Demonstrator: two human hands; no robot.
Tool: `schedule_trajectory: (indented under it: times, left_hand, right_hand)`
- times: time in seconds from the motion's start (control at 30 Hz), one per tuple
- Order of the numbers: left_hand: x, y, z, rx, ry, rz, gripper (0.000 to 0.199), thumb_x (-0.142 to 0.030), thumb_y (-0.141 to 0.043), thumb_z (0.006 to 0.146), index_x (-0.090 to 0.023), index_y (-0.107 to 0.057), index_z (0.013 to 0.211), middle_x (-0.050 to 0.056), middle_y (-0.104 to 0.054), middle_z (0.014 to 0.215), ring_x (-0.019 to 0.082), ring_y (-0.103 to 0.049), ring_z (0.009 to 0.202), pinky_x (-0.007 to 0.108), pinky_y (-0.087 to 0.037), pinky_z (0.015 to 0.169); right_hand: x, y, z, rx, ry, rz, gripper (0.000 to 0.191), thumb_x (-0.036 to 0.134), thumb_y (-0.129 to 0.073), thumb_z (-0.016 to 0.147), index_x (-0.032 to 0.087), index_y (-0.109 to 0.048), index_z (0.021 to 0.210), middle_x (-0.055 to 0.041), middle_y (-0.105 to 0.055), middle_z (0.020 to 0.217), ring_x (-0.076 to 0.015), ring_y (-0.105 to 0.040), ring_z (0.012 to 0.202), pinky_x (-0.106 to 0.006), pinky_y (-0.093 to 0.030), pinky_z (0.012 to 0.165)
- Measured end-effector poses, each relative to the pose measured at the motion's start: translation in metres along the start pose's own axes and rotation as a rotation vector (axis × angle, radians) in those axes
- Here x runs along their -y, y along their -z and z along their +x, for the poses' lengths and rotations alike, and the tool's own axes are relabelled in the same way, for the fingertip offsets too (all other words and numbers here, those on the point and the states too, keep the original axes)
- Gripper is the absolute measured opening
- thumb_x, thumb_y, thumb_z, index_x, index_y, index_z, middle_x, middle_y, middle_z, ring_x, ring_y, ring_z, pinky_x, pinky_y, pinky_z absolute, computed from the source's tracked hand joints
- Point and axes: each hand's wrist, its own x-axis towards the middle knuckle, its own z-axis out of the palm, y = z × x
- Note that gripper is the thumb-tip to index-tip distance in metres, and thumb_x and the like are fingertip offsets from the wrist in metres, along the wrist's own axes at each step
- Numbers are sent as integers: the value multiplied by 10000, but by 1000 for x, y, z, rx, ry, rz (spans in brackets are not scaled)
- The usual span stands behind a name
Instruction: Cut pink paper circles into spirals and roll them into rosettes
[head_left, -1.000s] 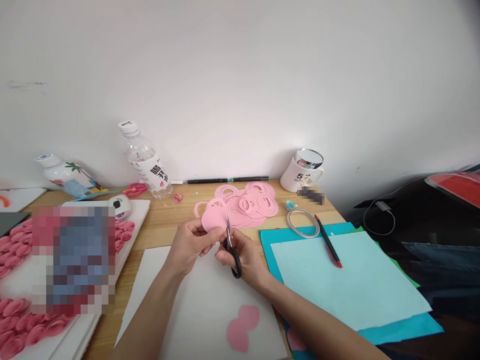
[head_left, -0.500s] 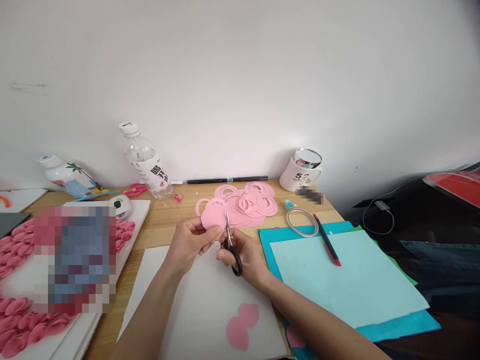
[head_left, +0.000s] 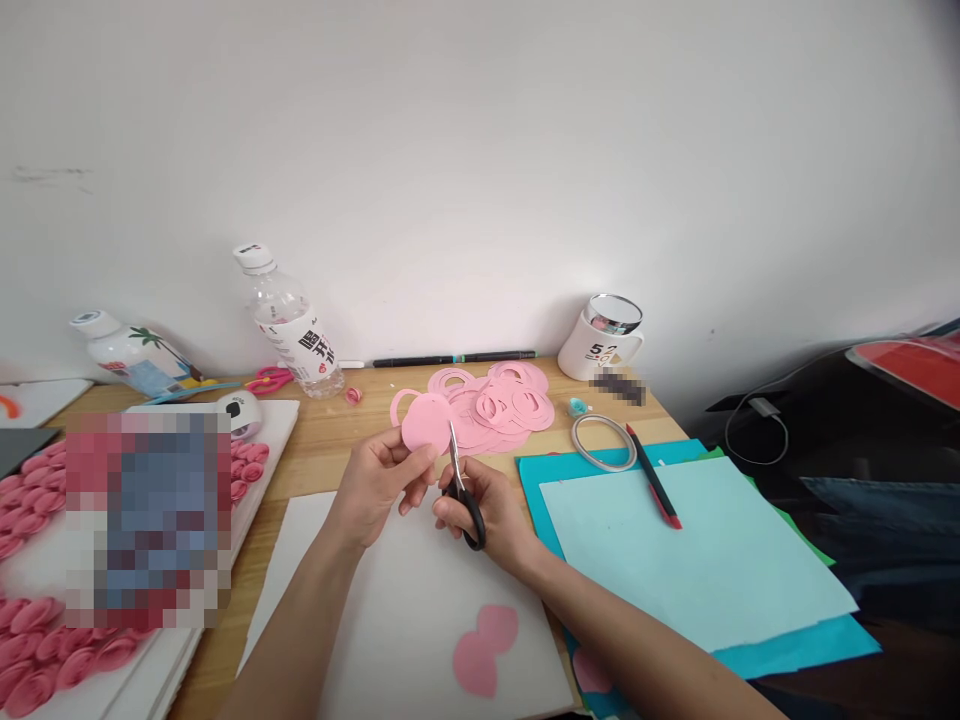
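Between the thumb and fingers of my left hand (head_left: 381, 480) is a round piece of pink paper (head_left: 425, 422). My right hand (head_left: 491, 510) grips black-handled scissors (head_left: 466, 500), the blades pointing up along the right edge of the pink disc. Behind them lies a heap of pink paper rings and spirals (head_left: 502, 405). Below my hands a white sheet (head_left: 405, 620) covers the table, with pink paper pieces (head_left: 480, 655) lying on it.
Pale blue paper (head_left: 690, 560) tops a stack at right, with a pen (head_left: 656, 480) and a tape roll (head_left: 603, 442). A mug (head_left: 589, 345) and a water bottle (head_left: 292, 330) stand by the wall. At left is a white board (head_left: 274, 430) with pink paper roses (head_left: 71, 655).
The pink disc has turned slightly in my left hand, and that hand's thumb has drawn back a little from the scissor blades. The rest looks nearly the same.
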Motion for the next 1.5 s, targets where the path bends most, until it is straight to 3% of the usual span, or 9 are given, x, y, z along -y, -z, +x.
schedule_trajectory:
  times: [0.2, 0.47, 0.9, 1.27, 1.5]
  left_hand:
    - [1, -3, 0, 10, -1, 10, 284, -283, -660, 691, -137, -493, 514, -49, -477, 440, 32, -371, 344, 176, -271, 349]
    - [3, -2, 0, 33, -9, 99, 193, -289, -663, 684, -126, -592, 611, -38, -497, 484, 25, -350, 362, 169, -260, 342]
    - [4, -1, 1, 0, -26, 70, 167, -288, -673, 681, -124, -640, 683, -8, -575, 567, 26, -377, 369, 169, -283, 336]
    - [3, 1, 0, -7, -38, 32, 163, -278, -668, 685, -145, -600, 618, -51, -496, 465, 28, -368, 348, 167, -273, 339]
    - [4, 4, 2, -30, -28, -3, 209, -271, -687, 663, -146, -542, 580, -64, -472, 432, 25, -363, 332, 161, -256, 342]
  right_hand:
    - [0, -2, -1, 22, -7, 8, 388, 398, -750, 592, 190, -472, 764, 61, -497, 529, -76, -437, 421, -199, -335, 413]
    - [-2, 3, 3, 26, 127, 9, 403, 377, -754, 603, 190, -464, 812, 26, -499, 667, -106, -439, 589, -237, -357, 560]
    - [2, 4, 1, 48, 90, 1, 379, 382, -722, 639, 203, -455, 841, 51, -462, 604, -87, -388, 518, -216, -314, 486]
    - [6, 2, 0, -2, 41, 16, 321, 315, -727, 626, 196, -474, 785, 62, -491, 551, -73, -414, 449, -205, -341, 441]
    - [8, 1, -1, -6, 14, 0, 329, 366, -717, 622, 191, -476, 761, 66, -482, 517, -72, -420, 425, -197, -335, 416]
